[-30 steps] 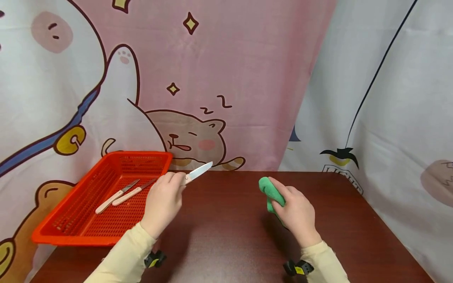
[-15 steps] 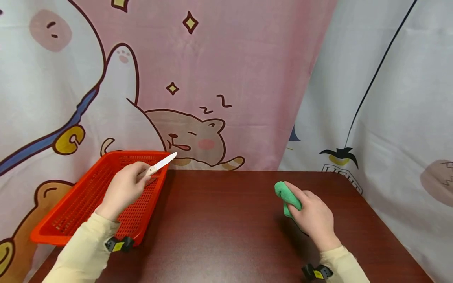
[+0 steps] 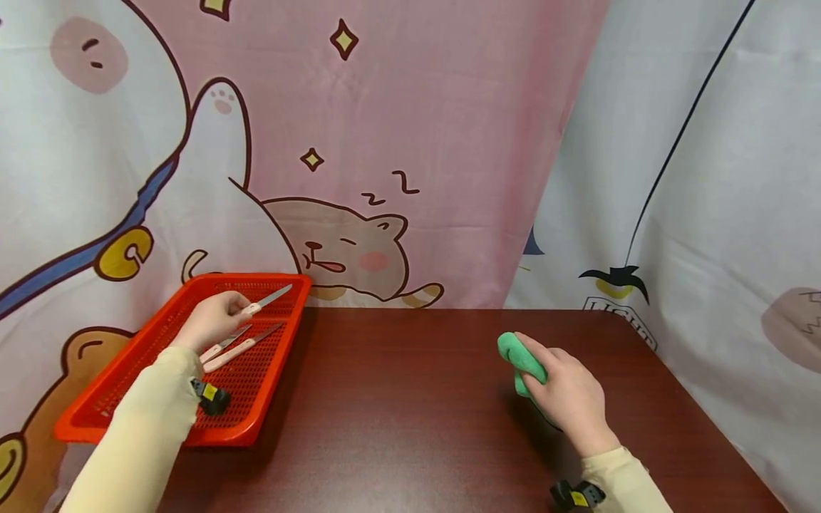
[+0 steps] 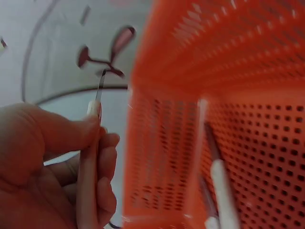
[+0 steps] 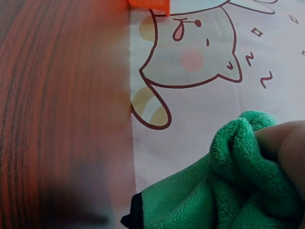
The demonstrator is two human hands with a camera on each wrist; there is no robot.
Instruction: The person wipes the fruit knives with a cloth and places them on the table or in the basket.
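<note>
My left hand point(image 3: 214, 320) holds a knife point(image 3: 271, 298) by its pale handle over the orange-red basket point(image 3: 256, 420), the blade pointing away to the right. In the left wrist view, thumb and fingers are curled round that handle point(image 4: 87, 186). Two more knives with pale handles lie on the basket floor; the nearer one point(image 3: 240, 349) shows beside my hand, the other point(image 3: 224, 343) partly behind it. Over the right part of the table, my right hand point(image 3: 567, 392) grips a bunched green cloth point(image 3: 522, 356). A dark-edged corner of the cloth point(image 5: 176, 200) hangs down in the right wrist view.
The basket stands at the left on a dark reddish-brown table point(image 3: 398, 427). Behind the table hangs a pink curtain point(image 3: 462, 142) with cartoon animals, and a white printed curtain point(image 3: 725, 178) runs along the right side.
My left hand has carried the knife leftward from over the table to low over the basket. My right hand has shifted a little right with the cloth, then stayed nearly still.
</note>
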